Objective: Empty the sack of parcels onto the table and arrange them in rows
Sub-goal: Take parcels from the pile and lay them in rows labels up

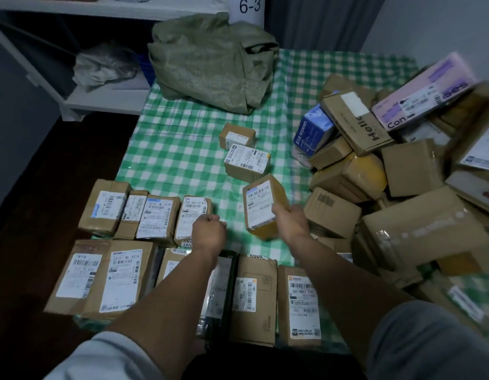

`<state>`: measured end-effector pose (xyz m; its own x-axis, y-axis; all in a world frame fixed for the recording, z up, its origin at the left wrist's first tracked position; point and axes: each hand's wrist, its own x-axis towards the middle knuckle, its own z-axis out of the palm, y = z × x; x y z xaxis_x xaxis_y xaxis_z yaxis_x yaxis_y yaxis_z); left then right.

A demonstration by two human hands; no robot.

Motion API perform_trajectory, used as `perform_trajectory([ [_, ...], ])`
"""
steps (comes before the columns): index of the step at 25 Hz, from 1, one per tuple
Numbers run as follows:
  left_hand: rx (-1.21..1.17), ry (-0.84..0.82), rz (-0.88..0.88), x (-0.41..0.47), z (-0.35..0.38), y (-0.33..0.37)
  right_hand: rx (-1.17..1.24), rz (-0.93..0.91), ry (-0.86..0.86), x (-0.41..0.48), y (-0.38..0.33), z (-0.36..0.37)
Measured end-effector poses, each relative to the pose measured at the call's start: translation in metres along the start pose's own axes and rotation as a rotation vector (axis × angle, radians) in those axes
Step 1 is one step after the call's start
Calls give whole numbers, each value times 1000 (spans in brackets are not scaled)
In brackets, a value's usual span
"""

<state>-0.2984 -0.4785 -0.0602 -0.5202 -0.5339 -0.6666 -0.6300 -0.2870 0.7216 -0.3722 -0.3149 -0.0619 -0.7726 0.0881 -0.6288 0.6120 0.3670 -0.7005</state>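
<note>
My right hand (291, 222) grips a small yellowish-brown parcel (261, 204) with a white label, held tilted just above the green checked table (183, 149). My left hand (209, 230) is curled into a fist with nothing in it, next to the last parcel (192, 218) of the second row. Two rows of labelled cardboard parcels lie along the near edge, among them a large box (100, 278). The crumpled green sack (213, 64) sits at the table's far end. A heap of unsorted parcels (402, 182) covers the right side.
Two small boxes (246, 160) lie alone in the table's middle. White shelving (73, 86) with a crumpled bag stands at the far left, and a post marked 6-3 (250, 6) rises behind the sack. Dark floor lies left of the table.
</note>
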Motion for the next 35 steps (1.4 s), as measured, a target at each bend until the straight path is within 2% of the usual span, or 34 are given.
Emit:
perform_trajectory([
  [2,-27,-79,-11,-4,4,9,186,49,-105,-9,-4,-4],
  [4,-31,-149,-44,-13,5,19,256,93,-191,-19,-4,-3],
  [8,-76,-372,-117,-20,0,25,353,100,-180,-30,2,7],
  [10,-57,-420,-97,-18,-8,19,342,108,-182,-32,5,15],
  [16,10,-367,14,20,-29,8,40,76,-226,-32,7,53],
  [20,49,-294,27,41,-32,4,7,31,-192,-16,17,78],
  [26,282,-185,6,58,-39,-8,-256,46,-203,-3,29,98],
  [35,288,-162,53,51,-34,4,-366,23,-121,-11,18,83],
])
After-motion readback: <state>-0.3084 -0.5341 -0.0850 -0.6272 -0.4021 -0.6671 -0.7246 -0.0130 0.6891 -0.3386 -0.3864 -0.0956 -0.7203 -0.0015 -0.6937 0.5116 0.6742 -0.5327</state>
